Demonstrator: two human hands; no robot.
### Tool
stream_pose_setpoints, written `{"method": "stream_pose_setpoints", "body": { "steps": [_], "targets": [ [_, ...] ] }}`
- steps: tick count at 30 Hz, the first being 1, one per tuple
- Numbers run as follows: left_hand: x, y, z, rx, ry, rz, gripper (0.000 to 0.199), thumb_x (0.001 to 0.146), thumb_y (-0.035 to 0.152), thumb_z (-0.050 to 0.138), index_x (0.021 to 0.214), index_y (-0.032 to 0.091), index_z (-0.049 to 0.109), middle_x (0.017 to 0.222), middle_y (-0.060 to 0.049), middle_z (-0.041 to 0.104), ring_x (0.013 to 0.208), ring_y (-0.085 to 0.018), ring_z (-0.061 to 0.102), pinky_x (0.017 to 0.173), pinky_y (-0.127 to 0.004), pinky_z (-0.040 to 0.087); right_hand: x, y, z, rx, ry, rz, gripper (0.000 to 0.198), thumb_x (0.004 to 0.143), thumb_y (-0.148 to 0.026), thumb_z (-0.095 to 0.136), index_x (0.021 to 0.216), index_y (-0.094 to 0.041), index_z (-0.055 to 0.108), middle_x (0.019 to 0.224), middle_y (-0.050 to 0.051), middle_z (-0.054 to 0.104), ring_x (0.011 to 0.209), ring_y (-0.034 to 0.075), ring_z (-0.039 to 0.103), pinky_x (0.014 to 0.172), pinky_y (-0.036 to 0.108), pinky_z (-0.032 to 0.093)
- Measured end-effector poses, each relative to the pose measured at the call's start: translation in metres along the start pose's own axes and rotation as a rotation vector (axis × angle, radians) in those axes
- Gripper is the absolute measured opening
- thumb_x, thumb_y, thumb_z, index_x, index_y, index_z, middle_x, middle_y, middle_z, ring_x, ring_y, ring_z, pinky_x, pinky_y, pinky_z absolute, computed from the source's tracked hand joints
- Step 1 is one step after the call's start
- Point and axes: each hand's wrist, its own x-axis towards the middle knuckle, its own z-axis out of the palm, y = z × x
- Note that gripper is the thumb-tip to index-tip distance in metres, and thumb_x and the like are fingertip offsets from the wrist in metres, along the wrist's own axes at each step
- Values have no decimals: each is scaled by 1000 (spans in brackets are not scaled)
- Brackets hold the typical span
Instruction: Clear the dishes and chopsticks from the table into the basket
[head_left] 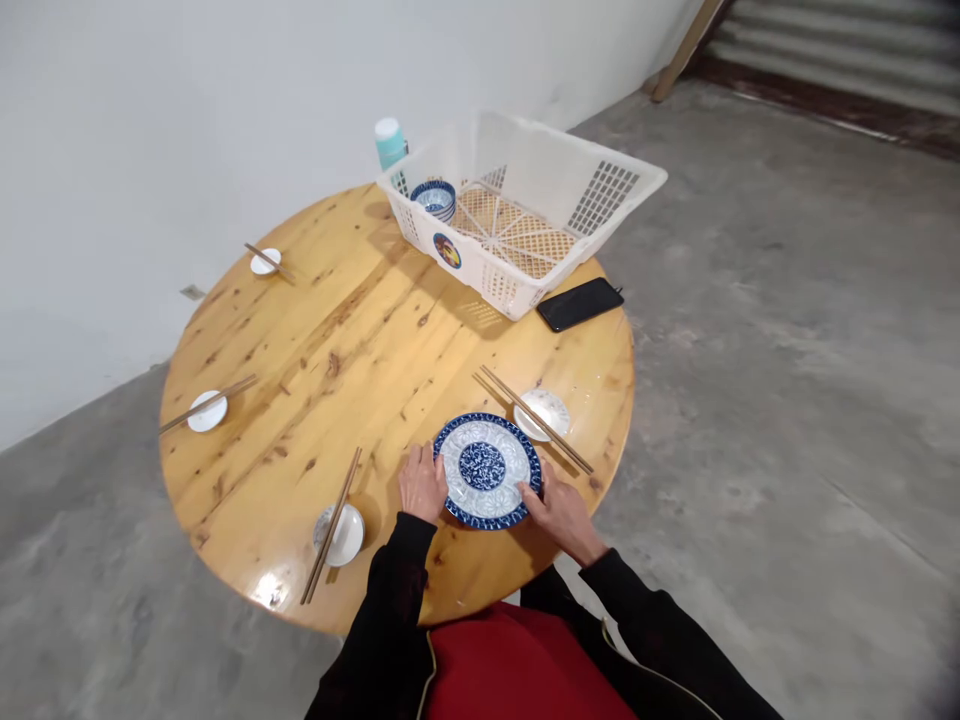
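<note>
A blue-and-white patterned plate [482, 468] is held at the near side of the round wooden table [322, 330]. My left hand [422, 483] grips its left rim, the thumb lying along the edge. On the opposite rim my right hand [559, 510] is closed, thumb on top and fingers mostly hidden. Whether the plate touches the tabletop I cannot tell. Just beyond my right hand, a small white dish [546, 412] has a pair of chopsticks [551, 430] across it. Left of my left hand sits another small white dish [347, 537] with chopsticks [330, 530] over it.
A white plastic basket [487, 285] stands at the back, holding blue-and-white bowls [435, 200]. Behind it is a turquoise bottle [390, 145]; a black phone [581, 304] lies beside it. Two more small dishes, one at the left [208, 411] and one farther back [265, 262], carry chopsticks.
</note>
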Motion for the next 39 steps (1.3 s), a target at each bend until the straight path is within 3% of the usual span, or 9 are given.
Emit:
{"method": "stream_pose_setpoints", "body": {
  "steps": [8, 11, 14, 22, 28, 31, 33, 36, 39],
  "targets": [
    [1, -5, -13, -144, -91, -49, 30, 102, 31, 55, 125, 16, 68, 112, -15, 69, 109, -26, 70, 96, -37, 56, -5, -8, -8, 217, 78, -9, 52, 93, -56, 43, 123, -18, 60, 84, 12, 74, 76, 34, 74, 72, 45, 56],
    [3, -8, -17, -309, -243, -129, 32, 104, 34, 51, 125, 16, 66, 115, -15, 73, 114, -26, 70, 97, -36, 55, -4, -18, -17, 362, 17, 41, 42, 93, -61, 46, 102, -24, 63, 78, 7, 71, 73, 30, 71, 67, 42, 57],
    [7, -8, -18, -445, -366, -169, 27, 106, 35, 47, 113, 19, 67, 109, -11, 77, 109, -24, 72, 91, -33, 54, 0, -24, -20, 522, -75, 88, 42, 91, -64, 49, 90, -24, 60, 71, 4, 68, 64, 25, 66, 58, 38, 55],
    [4, -7, -26, -483, -328, -186, 20, 102, 32, 48, 94, 20, 62, 96, -9, 76, 96, -22, 71, 85, -31, 51, -9, -33, -21, 595, -23, 73, 44, 85, -66, 55, 76, -23, 56, 71, 5, 67, 66, 23, 63, 64, 38, 55],
    [-22, 0, -52, -520, -239, -143, 23, 100, 38, 45, 87, 23, 56, 86, -5, 71, 83, -20, 66, 80, -32, 49, -33, -46, -49, 638, -30, 30, 40, 87, -60, 58, 85, -21, 65, 88, 10, 75, 87, 31, 71, 83, 46, 59],
    [-33, 21, -65, -519, -189, -156, 26, 99, 42, 45, 81, 24, 51, 76, -2, 65, 74, -18, 60, 73, -30, 47, -39, -38, -73, 683, -21, -15, 38, 86, -59, 60, 91, -22, 69, 91, 10, 76, 94, 32, 72, 87, 45, 60],
    [-37, 45, -70, -526, -170, -168, 28, 98, 45, 46, 79, 24, 50, 73, -1, 62, 71, -17, 58, 71, -29, 45, -41, -25, -92, 716, -54, -1, 37, 86, -59, 61, 89, -23, 68, 81, 7, 73, 77, 29, 70, 71, 39, 60],
    [-40, 95, -69, -560, -156, -188, 29, 96, 47, 46, 80, 24, 52, 73, 0, 61, 69, -17, 56, 69, -29, 44, -43, 7, -129, 738, -109, 49, 39, 85, -62, 58, 81, -24, 63, 65, 3, 64, 53, 21, 59, 48, 31, 50],
    [-43, 156, -61, -631, -149, -200, 31, 96, 50, 46, 82, 23, 55, 77, -2, 63, 73, -17, 58, 72, -29, 47, -46, 49, -177, 687, -110, 48, 41, 83, -65, 56, 76, -24, 59, 60, 2, 62, 48, 20, 57, 46, 31, 47]
  ]
}}
